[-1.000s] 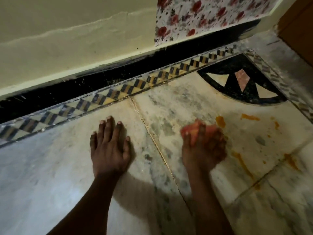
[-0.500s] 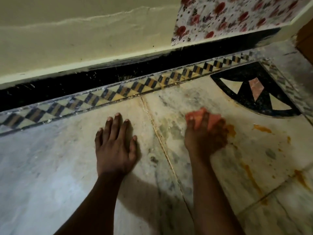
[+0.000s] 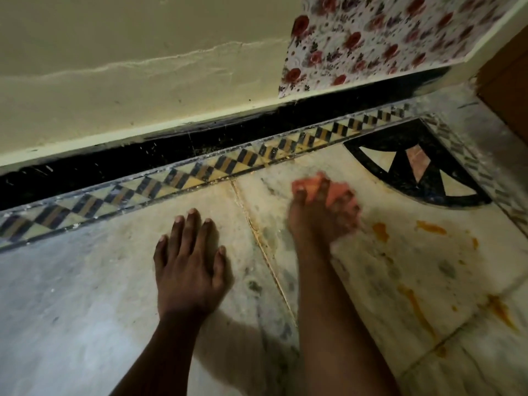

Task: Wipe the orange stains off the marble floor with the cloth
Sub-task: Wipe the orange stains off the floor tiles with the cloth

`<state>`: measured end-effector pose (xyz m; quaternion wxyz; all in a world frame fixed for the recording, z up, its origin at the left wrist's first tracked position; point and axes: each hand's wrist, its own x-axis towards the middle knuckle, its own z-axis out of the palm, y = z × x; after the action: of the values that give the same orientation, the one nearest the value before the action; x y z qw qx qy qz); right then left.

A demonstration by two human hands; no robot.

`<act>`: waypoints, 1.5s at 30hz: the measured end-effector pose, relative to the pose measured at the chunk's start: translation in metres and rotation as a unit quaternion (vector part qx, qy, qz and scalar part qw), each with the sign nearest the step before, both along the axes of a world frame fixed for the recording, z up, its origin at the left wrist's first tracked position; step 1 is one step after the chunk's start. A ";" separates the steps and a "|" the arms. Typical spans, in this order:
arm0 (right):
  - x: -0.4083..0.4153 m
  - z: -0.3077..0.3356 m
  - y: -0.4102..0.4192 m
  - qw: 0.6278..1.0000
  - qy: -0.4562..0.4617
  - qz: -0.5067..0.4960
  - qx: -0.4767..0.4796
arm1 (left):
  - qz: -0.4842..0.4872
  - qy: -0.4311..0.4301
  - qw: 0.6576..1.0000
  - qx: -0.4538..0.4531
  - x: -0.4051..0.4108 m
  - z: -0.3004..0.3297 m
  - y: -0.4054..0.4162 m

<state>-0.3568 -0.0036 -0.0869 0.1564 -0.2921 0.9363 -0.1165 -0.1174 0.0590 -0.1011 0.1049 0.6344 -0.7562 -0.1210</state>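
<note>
My right hand (image 3: 320, 215) grips a bunched orange-pink cloth (image 3: 311, 185) and presses it on the marble floor (image 3: 85, 310), just below the patterned border; hand and cloth are motion-blurred. Orange stains (image 3: 381, 231) lie to its right, with further smears (image 3: 430, 227) beyond and a long streak (image 3: 417, 308) and blot (image 3: 500, 308) nearer me. My left hand (image 3: 188, 261) rests flat on the marble, fingers spread, left of the tile joint.
A checked tile border (image 3: 200, 170) and black skirting (image 3: 114, 164) run along the cream wall. A black fan-shaped inlay (image 3: 414, 167) sits at the right corner. A floral cloth (image 3: 385, 38) hangs on the wall; a brown wooden piece (image 3: 508, 81) stands far right.
My right hand has rubbed the cloth away from me and leftward, off the nearest stain toward the patterned border. My left hand stays planted.
</note>
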 end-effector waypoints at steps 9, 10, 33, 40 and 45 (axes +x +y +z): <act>0.031 -0.004 0.067 0.920 0.088 0.382 -0.010 | 0.004 -0.012 1.000 0.004 0.000 0.002 0.001; 0.015 -0.006 0.063 0.943 0.091 0.320 0.007 | 0.005 -0.011 1.000 0.002 0.000 0.000 0.001; 0.022 -0.001 -0.086 0.933 0.086 0.348 -0.014 | 0.003 -0.018 1.000 0.018 -0.002 0.001 -0.001; -0.049 -0.013 0.012 0.901 0.141 0.409 -0.030 | 0.002 -0.015 1.000 0.015 0.000 0.000 0.000; -0.032 0.005 -0.078 0.993 0.042 0.111 0.003 | 0.002 -0.018 1.000 0.010 -0.002 0.000 -0.001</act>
<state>-0.3884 -0.0816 -0.0817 0.1296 -0.3984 0.9042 -0.0830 -0.1196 0.0576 -0.1007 0.0854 0.6390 -0.7554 -0.1171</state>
